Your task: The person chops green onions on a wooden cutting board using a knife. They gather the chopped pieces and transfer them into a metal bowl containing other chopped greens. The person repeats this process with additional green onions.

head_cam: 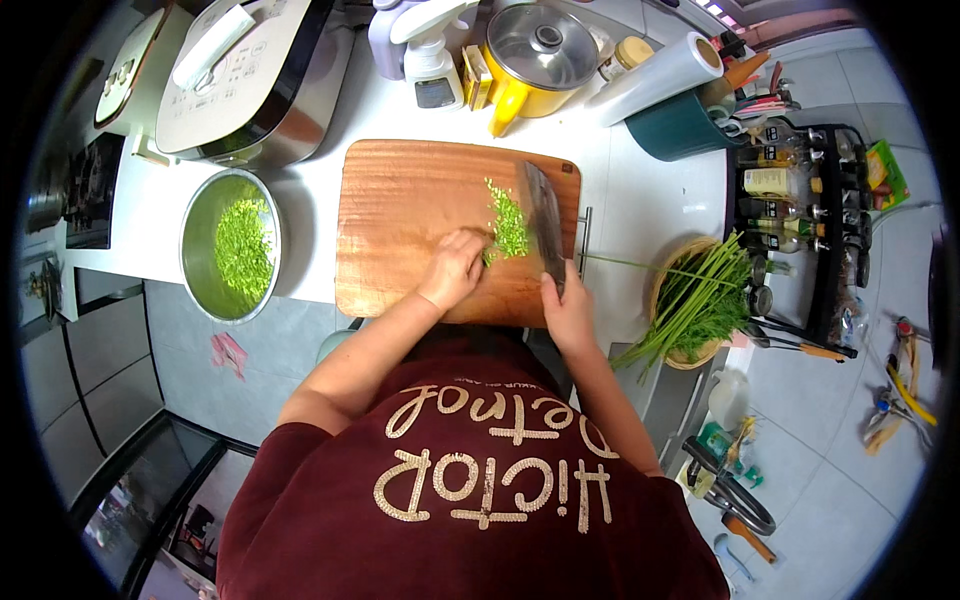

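Observation:
A wooden cutting board [405, 195] lies before me on the white counter. My right hand [568, 311] grips the handle of a broad-bladed kitchen knife [546, 214], its blade over the board's right side. Just left of the blade, finely chopped green stalks [510, 225] lie in a narrow heap. My left hand [455, 266] rests on the board with curled fingertips at the heap's lower left edge; whether anything is pinched under them is hidden. A steel bowl [195, 247] to the left holds more chopped greens [244, 247].
A wicker basket [694, 364] of long green stems and feathery herbs [686, 300] stands at right, one stem reaching toward the board. Behind the board are a yellow lidded pot [529, 94], a spray bottle [433, 71], a cling-film roll [652, 79] and a large countertop appliance [232, 90]. Bottles [772, 180] line a rack at right.

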Motion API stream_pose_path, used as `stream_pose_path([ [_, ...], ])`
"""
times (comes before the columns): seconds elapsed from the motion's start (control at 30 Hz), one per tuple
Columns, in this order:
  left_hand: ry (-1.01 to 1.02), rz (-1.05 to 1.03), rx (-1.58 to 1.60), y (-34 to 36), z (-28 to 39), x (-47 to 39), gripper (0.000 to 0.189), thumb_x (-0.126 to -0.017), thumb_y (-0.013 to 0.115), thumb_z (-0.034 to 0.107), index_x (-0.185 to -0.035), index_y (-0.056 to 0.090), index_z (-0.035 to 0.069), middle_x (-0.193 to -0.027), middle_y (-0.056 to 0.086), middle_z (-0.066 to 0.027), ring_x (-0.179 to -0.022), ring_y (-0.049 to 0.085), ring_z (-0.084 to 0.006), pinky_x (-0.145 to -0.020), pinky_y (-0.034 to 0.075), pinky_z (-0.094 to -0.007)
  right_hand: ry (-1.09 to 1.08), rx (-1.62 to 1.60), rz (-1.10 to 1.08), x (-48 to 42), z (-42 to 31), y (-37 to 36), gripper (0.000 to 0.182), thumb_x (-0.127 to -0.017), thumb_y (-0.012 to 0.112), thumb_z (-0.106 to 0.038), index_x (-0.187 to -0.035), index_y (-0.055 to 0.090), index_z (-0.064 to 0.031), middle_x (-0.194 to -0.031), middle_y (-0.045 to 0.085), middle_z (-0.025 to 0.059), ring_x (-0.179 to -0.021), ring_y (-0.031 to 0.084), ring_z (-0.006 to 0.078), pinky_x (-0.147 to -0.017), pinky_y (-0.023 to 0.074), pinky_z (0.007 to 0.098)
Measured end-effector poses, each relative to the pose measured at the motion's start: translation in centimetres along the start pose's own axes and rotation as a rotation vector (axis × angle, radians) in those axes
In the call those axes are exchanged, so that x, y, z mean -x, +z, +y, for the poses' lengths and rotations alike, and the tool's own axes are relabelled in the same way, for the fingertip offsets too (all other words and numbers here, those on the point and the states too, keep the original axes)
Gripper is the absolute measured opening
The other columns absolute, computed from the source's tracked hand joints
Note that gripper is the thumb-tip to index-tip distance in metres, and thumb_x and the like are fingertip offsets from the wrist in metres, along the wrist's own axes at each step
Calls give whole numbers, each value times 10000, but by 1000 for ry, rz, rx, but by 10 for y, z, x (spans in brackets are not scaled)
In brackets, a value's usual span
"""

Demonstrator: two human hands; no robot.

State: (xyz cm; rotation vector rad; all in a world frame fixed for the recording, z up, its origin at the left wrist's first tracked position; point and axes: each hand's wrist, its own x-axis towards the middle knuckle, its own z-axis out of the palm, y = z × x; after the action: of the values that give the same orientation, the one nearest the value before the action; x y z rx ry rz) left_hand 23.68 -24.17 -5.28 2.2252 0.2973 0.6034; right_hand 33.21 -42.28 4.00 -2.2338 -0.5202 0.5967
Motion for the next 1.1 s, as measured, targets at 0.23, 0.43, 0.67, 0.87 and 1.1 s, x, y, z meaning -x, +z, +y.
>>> stream_pose_path([
  [0.23,34,55,-291,-6,-39,-111,207,-758,577,-5,-930,670,64,-941,631,-118,-910,587,-329,-834,460,-436,3,-60,105,14,37,-12,367,-934,582,-188,-1182,530,78,-859,646,281,-806,643,451,-684,507,447],
  [0.43,-208,-80,-412,10,-79,-160,141,-837,598,99,-908,697,28,-928,662,-187,-884,625,-374,-811,499,-443,76,-93,94,24,32,-22,257,-927,598,-168,-1051,550,51,-742,612,253,-681,630,419,-593,481,419],
  [0.67,-309,-168,-301,15,-96,-167,194,-875,603,197,-974,703,64,-1018,675,-167,-951,638,-347,-852,503,-435,111,-90,93,30,37,-23,215,-923,601,-171,-962,529,27,-729,594,252,-692,606,446,-595,469,436],
  [0.87,-583,-428,-383,6,-92,-198,377,-807,707,419,-1077,690,156,-1067,707,-95,-1010,659,-283,-869,511,-400,136,-90,56,23,32,-22,228,-919,605,-183,-960,525,26,-760,599,264,-718,606,453,-618,473,449],
  [1.1,-536,-361,-455,18,-87,-200,380,-770,739,385,-992,710,78,-989,711,-161,-950,670,-333,-836,526,-420,163,-107,64,27,33,-24,250,-918,605,-195,-1029,547,21,-787,618,266,-763,615,462,-647,487,452],
])
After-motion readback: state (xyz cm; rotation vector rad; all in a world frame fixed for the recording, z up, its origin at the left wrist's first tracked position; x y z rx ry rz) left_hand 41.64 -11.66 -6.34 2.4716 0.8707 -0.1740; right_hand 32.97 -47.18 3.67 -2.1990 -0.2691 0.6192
